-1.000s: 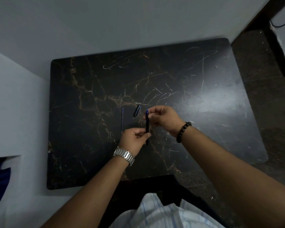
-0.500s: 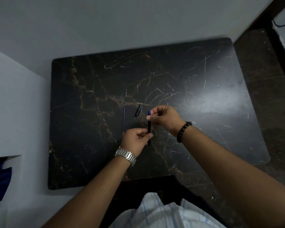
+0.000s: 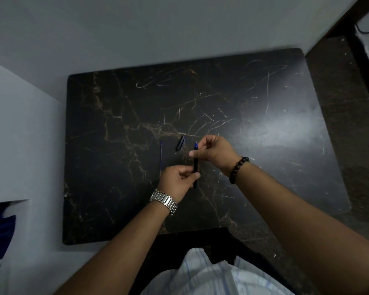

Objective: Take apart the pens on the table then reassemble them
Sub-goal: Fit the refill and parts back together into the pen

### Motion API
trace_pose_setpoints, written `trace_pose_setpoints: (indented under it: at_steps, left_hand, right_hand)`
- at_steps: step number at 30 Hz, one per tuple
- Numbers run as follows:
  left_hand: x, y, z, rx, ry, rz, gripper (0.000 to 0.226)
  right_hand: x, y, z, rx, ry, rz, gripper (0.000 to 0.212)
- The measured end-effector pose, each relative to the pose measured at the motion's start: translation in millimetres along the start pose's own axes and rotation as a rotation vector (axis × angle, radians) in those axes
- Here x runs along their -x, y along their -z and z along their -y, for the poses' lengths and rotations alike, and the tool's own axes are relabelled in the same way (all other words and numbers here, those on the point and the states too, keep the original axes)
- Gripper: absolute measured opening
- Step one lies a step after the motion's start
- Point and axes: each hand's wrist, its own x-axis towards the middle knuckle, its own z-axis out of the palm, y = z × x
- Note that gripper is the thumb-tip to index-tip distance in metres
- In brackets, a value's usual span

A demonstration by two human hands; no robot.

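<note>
Black pen barrel (image 3: 195, 165) held above the table, long axis running away from the person, blue tip end farthest from the body. Left hand (image 3: 177, 180) pinches the near part of the barrel between thumb and fingers; the barrel's near end pokes out just past the thumb. Right hand (image 3: 214, 153) closed around the far part near the blue tip, thumb pressed across the barrel, fingers curled over the top. Both hands grasp the same barrel, one at each end, middle stretch bare between them. On the table (image 3: 264, 167), just left of the held barrel, lies a short dark pen cap (image 3: 181, 143), slightly tilted, apart from everything else. Farther left, a thin blue ink refill (image 3: 161, 156) lies flat, roughly parallel to the held barrel; its near end stops close to the left hand's knuckles, contact cannot be judged. Tabletop is dark marble pattern with tan veins and many pale scratches, bright glare patch on the right side. Silver metal watch (image 3: 164, 200) on the left wrist, dark beaded bracelet (image 3: 238, 168) on the right. Pale checked cloth (image 3: 211, 277) at the bottom edge, close to the camera. White wall (image 3: 136, 28) beyond the table.
</note>
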Motion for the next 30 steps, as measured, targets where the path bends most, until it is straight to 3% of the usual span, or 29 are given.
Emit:
trace_pose_setpoints:
  at_steps: [7,12,16,24,28,30]
  left_hand:
    - [0.7,2.4,-3.7,0.022,-0.010,0.000,0.017]
    - [1.8,2.1,-3.0,0.013,-0.003,-0.001,0.020]
    - [4.1,-0.7,-3.4,0.013,-0.006,0.003,0.022]
    - [5.6,1.1,-2.8,0.026,-0.007,0.013,0.016]
    - [7.7,-0.1,-6.0,0.023,-0.013,0.014,0.017]
    - [7.7,-1.0,-6.5,0.011,-0.011,0.013,0.018]
  right_hand:
    - [6.3,4.4,7.5,-0.093,-0.024,0.175,0.024]
    - [4.6,2.4,4.9,-0.047,0.007,0.089,0.016]
    - [3.3,2.4,-0.3,-0.019,0.016,0.024,0.021]
    - [9.3,7.0,5.9,-0.030,-0.001,0.182,0.024]
    - [7.6,5.8,3.6,0.052,0.030,0.086,0.010]
    - [6.3,4.7,1.7,0.071,0.021,0.024,0.015]
